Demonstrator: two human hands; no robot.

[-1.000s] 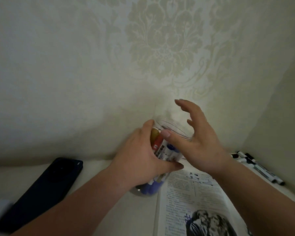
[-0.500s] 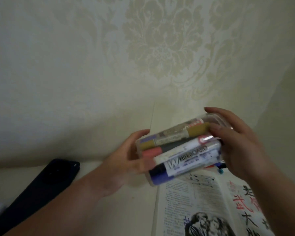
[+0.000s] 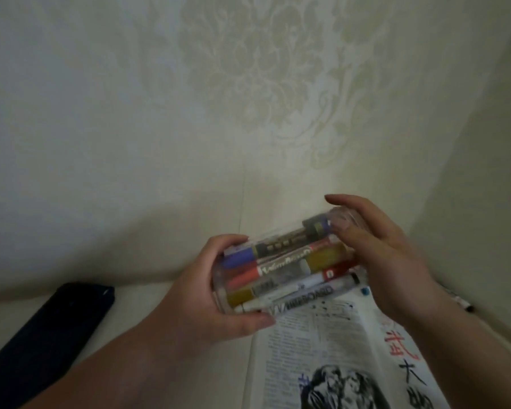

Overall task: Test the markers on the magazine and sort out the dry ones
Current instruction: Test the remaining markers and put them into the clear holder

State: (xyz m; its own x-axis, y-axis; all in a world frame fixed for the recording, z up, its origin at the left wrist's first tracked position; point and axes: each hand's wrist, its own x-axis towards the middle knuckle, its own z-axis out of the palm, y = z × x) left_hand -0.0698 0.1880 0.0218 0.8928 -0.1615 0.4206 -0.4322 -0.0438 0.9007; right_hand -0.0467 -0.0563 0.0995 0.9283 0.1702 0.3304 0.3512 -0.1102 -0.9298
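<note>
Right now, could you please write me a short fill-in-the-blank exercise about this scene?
The clear plastic jar of markers is held on its ___.
The left hand and right hand each grip one ___ of it.
The dark flat phone lies to the jar's ___.
The open printed magazine bears black and ___ marker strokes.
Missing words: side; end; left; red.
</note>
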